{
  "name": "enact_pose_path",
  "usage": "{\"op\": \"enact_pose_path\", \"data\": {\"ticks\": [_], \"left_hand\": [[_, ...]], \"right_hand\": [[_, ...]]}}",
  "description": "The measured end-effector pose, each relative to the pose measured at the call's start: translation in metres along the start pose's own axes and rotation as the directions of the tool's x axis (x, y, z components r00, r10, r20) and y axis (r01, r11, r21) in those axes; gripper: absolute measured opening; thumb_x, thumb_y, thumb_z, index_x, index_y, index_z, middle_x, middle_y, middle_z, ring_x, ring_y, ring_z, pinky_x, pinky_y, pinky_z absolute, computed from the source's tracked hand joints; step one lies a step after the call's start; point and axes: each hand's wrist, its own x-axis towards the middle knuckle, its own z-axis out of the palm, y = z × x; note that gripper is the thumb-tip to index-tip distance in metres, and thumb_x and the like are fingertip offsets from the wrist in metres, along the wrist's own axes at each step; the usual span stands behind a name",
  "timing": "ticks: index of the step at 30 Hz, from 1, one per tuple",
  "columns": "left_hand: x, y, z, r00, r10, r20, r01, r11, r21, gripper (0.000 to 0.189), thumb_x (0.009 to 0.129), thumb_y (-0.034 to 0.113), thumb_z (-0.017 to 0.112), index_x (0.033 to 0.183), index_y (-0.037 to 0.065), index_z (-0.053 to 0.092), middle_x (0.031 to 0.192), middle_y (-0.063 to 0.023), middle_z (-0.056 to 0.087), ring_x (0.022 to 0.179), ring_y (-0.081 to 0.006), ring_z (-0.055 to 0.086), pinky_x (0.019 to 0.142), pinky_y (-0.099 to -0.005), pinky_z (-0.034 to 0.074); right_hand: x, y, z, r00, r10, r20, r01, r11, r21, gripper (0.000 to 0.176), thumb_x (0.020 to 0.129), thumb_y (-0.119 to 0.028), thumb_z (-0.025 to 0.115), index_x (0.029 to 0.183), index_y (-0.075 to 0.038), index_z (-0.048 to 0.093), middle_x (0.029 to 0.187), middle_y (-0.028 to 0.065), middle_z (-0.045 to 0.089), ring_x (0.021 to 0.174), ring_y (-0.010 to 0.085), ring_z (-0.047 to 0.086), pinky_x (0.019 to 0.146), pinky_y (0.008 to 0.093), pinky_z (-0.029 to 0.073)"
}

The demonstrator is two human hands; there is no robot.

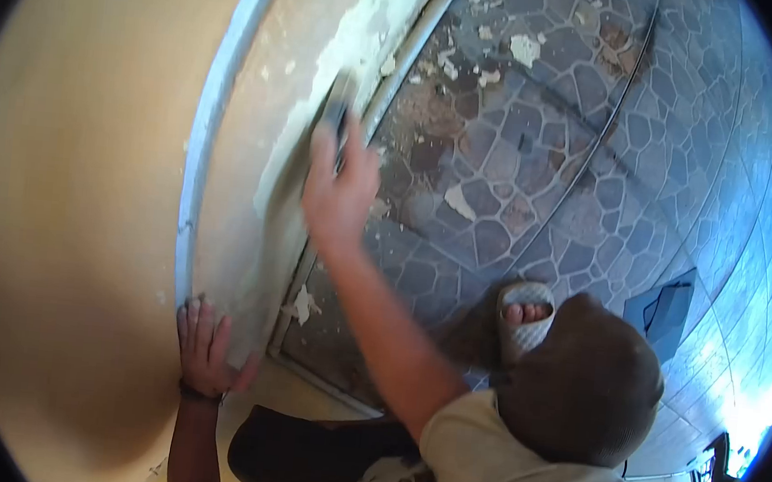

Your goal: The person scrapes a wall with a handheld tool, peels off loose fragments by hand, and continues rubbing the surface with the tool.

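Note:
My right hand (343, 191) is closed around a small dark tool (336, 104), blurred by motion. The tool's pale end touches the lower wall (275, 94) beside a whitish, bare patch (362, 42) where the paint is gone. My left hand (208, 349) lies flat with its fingers apart on the wall, at the lower end of a grey raised strip (207, 134). A dark band circles that wrist. Nothing shows in the left hand.
A pipe (412, 46) runs along the wall's foot. Pale flakes (524, 49) lie on the stone-patterned floor (592, 199), crossed by a dark cable (612, 123). A sandalled foot (526, 315), a brown cap (580, 386) and a grey object (662, 311) are at the right.

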Motion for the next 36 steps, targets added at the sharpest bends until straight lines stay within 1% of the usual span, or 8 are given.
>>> {"op": "enact_pose_path", "data": {"ticks": [5, 18, 22, 25, 29, 31, 32, 36], "left_hand": [[-0.004, 0.000, 0.002, 0.997, 0.027, 0.074, -0.031, 0.998, 0.048, 0.076, 0.073, 0.036, 0.067, 0.135, 0.001, 0.041, 0.140, -0.0326, 0.038, 0.130, -0.0512, 0.036, 0.106, -0.0643, 0.026], [-0.005, 0.002, -0.003, 0.996, 0.031, 0.079, -0.037, 0.996, 0.083, 0.068, 0.077, 0.045, 0.061, 0.127, 0.000, 0.050, 0.131, -0.0308, 0.048, 0.117, -0.0502, 0.048, 0.100, -0.0631, 0.031], [-0.009, -0.001, -0.006, 0.989, 0.036, 0.145, -0.046, 0.997, 0.067, 0.073, 0.075, 0.043, 0.063, 0.131, -0.001, 0.045, 0.138, -0.0316, 0.040, 0.128, -0.0510, 0.037, 0.106, -0.0637, 0.025], [-0.011, 0.001, -0.002, 0.988, 0.013, 0.154, -0.034, 0.991, 0.132, 0.073, 0.075, 0.044, 0.063, 0.130, -0.001, 0.047, 0.138, -0.0313, 0.041, 0.128, -0.0504, 0.038, 0.106, -0.0635, 0.025], [-0.004, 0.000, -0.003, 0.985, 0.006, 0.170, -0.025, 0.993, 0.111, 0.071, 0.075, 0.045, 0.063, 0.128, 0.000, 0.049, 0.137, -0.0320, 0.042, 0.126, -0.0507, 0.039, 0.105, -0.0638, 0.025], [-0.005, 0.001, -0.007, 0.984, 0.016, 0.175, -0.031, 0.996, 0.085, 0.070, 0.075, 0.044, 0.063, 0.127, 0.000, 0.050, 0.136, -0.0327, 0.043, 0.126, -0.0507, 0.039, 0.105, -0.0639, 0.025], [-0.006, 0.003, -0.005, 0.983, 0.008, 0.185, -0.025, 0.995, 0.092, 0.070, 0.075, 0.044, 0.063, 0.127, 0.000, 0.050, 0.135, -0.0330, 0.043, 0.126, -0.0509, 0.039, 0.105, -0.0640, 0.024], [-0.003, 0.004, -0.008, 0.988, 0.001, 0.157, -0.021, 0.992, 0.122, 0.068, 0.077, 0.049, 0.059, 0.125, 0.001, 0.051, 0.132, -0.0303, 0.047, 0.116, -0.0493, 0.047, 0.099, -0.0628, 0.031]], "right_hand": [[0.093, 0.017, 0.002, 0.996, 0.048, 0.073, -0.048, 0.999, -0.005, 0.042, 0.095, -0.035, 0.052, 0.110, 0.003, 0.063, 0.075, 0.0242, 0.055, 0.074, 0.0329, 0.056, 0.067, 0.0445, 0.041], [0.081, 0.034, 0.033, 0.957, -0.196, -0.215, 0.155, 0.968, -0.195, 0.048, 0.096, -0.027, 0.051, 0.127, 0.010, 0.052, 0.078, 0.0214, 0.049, 0.078, 0.0338, 0.051, 0.071, 0.0423, 0.041], [0.078, 0.025, 0.038, 0.937, -0.200, -0.287, 0.203, 0.979, -0.020, 0.051, 0.098, -0.029, 0.047, 0.128, 0.012, 0.049, 0.084, 0.0238, 0.050, 0.082, 0.0347, 0.048, 0.074, 0.0424, 0.040], [0.147, 0.028, 0.025, 0.985, 0.130, -0.111, -0.142, 0.984, -0.109, 0.053, 0.098, -0.026, 0.044, 0.139, 0.007, 0.038, 0.100, 0.0309, 0.049, 0.084, 0.0312, 0.045, 0.079, 0.0391, 0.039], [0.068, -0.008, 0.037, 0.962, -0.097, -0.256, 0.112, 0.993, 0.044, 0.048, 0.099, -0.037, 0.040, 0.113, 0.006, 0.055, 0.091, 0.0282, 0.053, 0.090, 0.0311, 0.051, 0.083, 0.0459, 0.040], [0.085, -0.004, 0.028, 0.989, 0.052, -0.137, -0.060, 0.997, -0.056, 0.046, 0.098, -0.035, 0.042, 0.102, 0.008, 0.055, 0.092, 0.0278, 0.056, 0.090, 0.0280, 0.053, 0.082, 0.0447, 0.044], [0.129, 0.004, 0.031, 0.914, 0.372, -0.160, -0.356, 0.927, 0.122, 0.043, 0.097, -0.033, 0.045, 0.090, 0.008, 0.055, 0.088, 0.0240, 0.058, 0.081, 0.0245, 0.057, 0.071, 0.0404, 0.049], [0.092, -0.017, 0.028, 0.990, 0.049, -0.134, -0.041, 0.997, 0.065, 0.051, 0.097, -0.038, 0.049, 0.076, 0.008, 0.056, 0.093, 0.0256, 0.057, 0.082, 0.0232, 0.057, 0.070, 0.0341, 0.047]]}}
